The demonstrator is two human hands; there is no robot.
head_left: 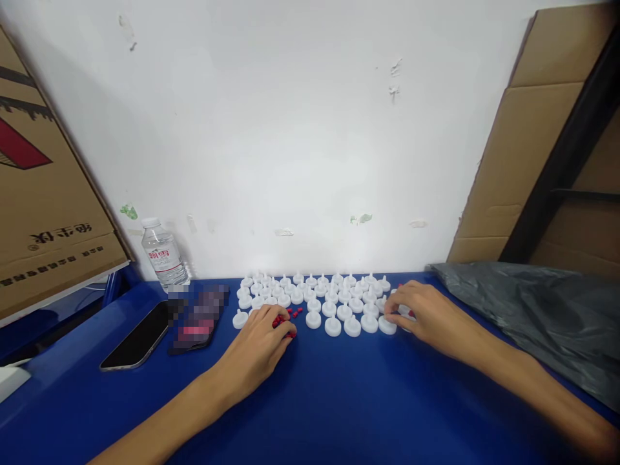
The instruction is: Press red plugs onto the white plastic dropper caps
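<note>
Several white round caps (352, 327), each with a thin upright spout, stand grouped on the blue table. My left hand (259, 339) rests at the group's front left, its fingers curled round a small heap of tiny red pieces (278, 320). A few loose red pieces (296, 312) lie just beyond its fingertips. At the right end of the group, my right hand (419, 310) is closed in a pinch at the spout of a front-row white cap (387, 326); the fingers hide that spout. Some red shows under the right palm, partly covered.
A black phone (138, 336) and a second phone (201, 320), partly blurred, lie left of my left hand. Behind them stands a water bottle (165, 255). Grey plastic sheeting (547, 310) covers the right side. Cardboard (53, 187) rises at the left, before a white wall.
</note>
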